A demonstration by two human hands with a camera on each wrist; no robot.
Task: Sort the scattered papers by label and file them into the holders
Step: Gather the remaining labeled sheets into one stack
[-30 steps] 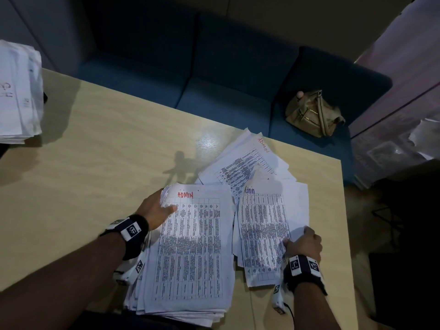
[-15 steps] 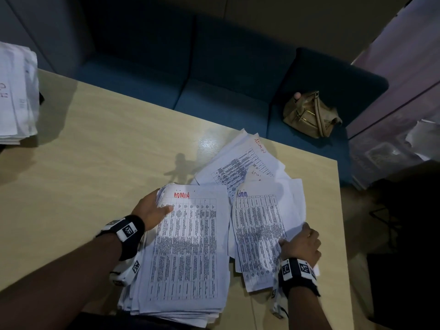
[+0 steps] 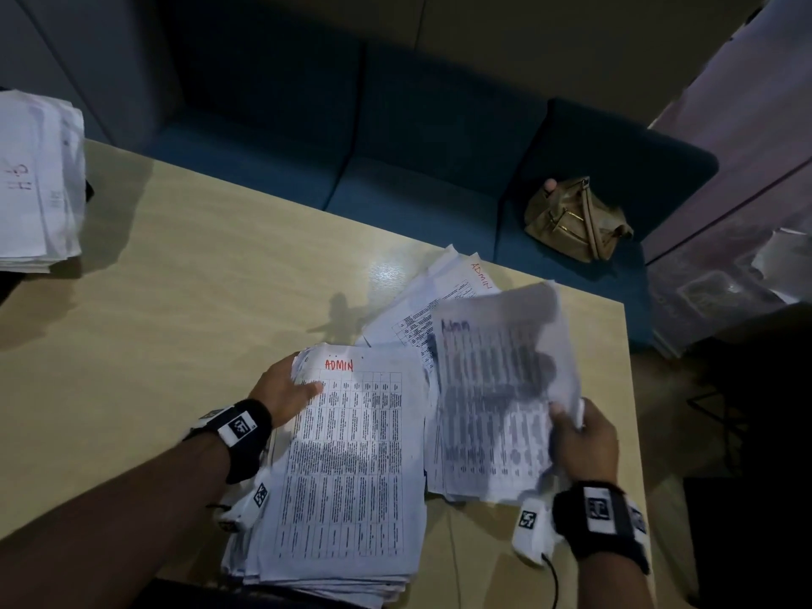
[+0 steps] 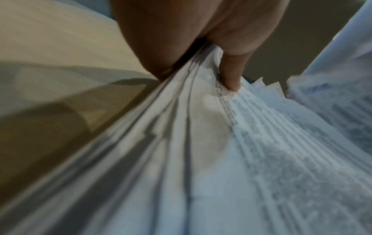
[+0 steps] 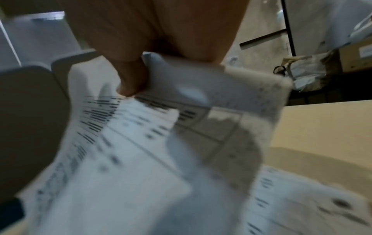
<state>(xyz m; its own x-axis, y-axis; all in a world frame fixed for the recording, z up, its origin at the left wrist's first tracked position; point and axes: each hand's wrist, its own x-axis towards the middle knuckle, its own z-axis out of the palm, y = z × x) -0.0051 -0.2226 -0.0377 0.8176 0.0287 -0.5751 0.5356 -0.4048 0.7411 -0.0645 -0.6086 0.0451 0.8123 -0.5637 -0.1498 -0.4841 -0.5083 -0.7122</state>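
A thick stack of printed sheets (image 3: 347, 468) headed ADMIN in red lies at the table's near edge. My left hand (image 3: 285, 391) grips its upper left edge, thumb (image 4: 231, 76) on top and the other fingers underneath. My right hand (image 3: 580, 437) pinches the right edge of a single sheet (image 3: 496, 397) marked Admin in blue and holds it lifted and blurred above the loose papers (image 3: 444, 296) to the right of the stack. In the right wrist view the thumb (image 5: 130, 79) presses on that sheet (image 5: 141, 151).
Another pile of papers (image 3: 37, 182) sits at the table's far left. Behind the wooden table (image 3: 197, 265) runs a blue sofa (image 3: 395, 138) with a tan handbag (image 3: 575, 217) on it. The table's right edge falls away to a dark floor.
My right hand has lifted the blue-marked Admin sheet off the loose pile; a second ago it lay flat. The left hand has stayed on the stack's edge.
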